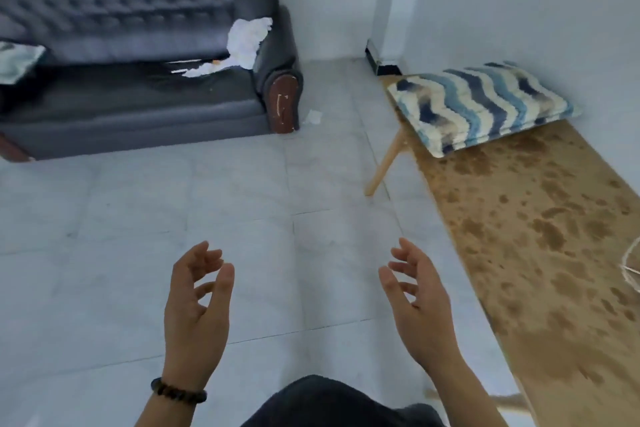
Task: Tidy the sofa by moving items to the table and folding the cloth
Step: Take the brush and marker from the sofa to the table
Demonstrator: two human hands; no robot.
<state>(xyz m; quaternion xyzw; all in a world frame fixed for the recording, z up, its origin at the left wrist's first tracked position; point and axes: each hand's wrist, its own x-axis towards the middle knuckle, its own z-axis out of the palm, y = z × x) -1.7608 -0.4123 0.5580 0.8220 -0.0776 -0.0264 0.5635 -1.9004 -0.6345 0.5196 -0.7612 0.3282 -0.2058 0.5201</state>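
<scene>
A dark grey sofa stands at the upper left. A crumpled white cloth lies in its right corner, draped from the backrest down onto the seat. A patterned cushion shows at the sofa's left edge. On the wooden table along the right wall rests a blue and cream wavy-striped cushion. My left hand, with a bead bracelet on the wrist, and my right hand hover over the floor, palms facing each other, fingers loosely curled and holding nothing.
Pale tiled floor spreads between sofa and table. A scrap of white paper lies on the floor beside the sofa's right armrest. A white cord loop shows at the table's right edge. A dark baseboard box sits in the corner.
</scene>
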